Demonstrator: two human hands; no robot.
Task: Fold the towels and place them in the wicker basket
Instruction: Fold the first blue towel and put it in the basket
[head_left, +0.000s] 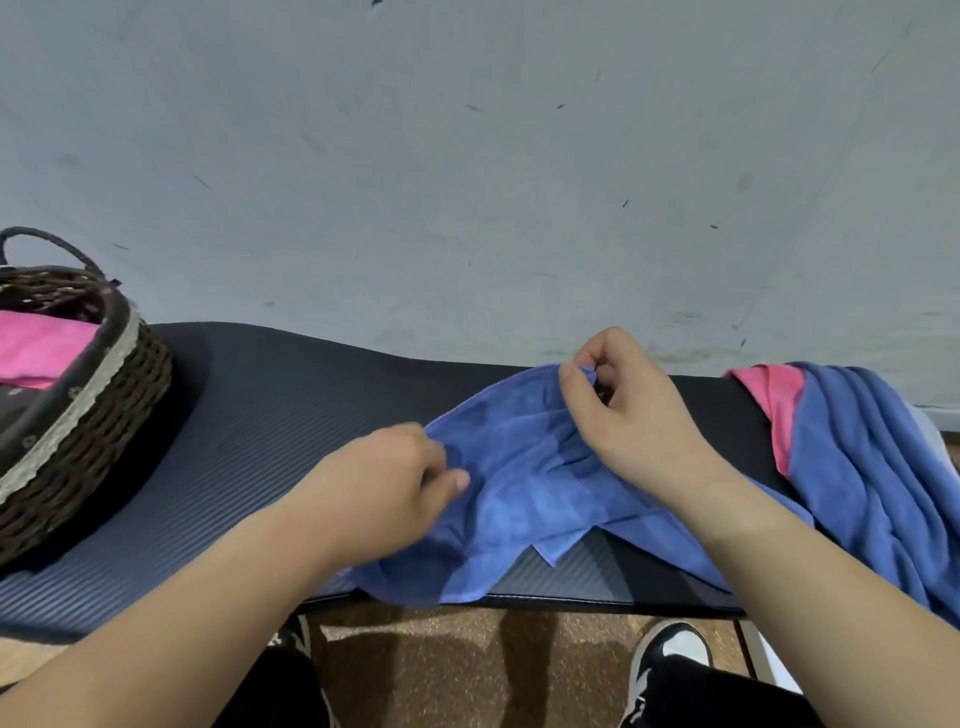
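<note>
Head view: a blue towel (524, 483) is seen lying in loose folds on a dark ribbed mat (270, 415), its near edge hung over the mat's front; its left edge is pinched by the left hand (395, 478), and its far corner is pinched by the right hand (628, 410), the hands being held apart; a wicker basket (104, 431) is set at the mat's left end, with a pink towel (36, 343) laid inside; at the right end a second blue towel (872, 467) is draped over a pink cloth (774, 405); a black-and-white shoe (670, 654) is seen below.
</note>
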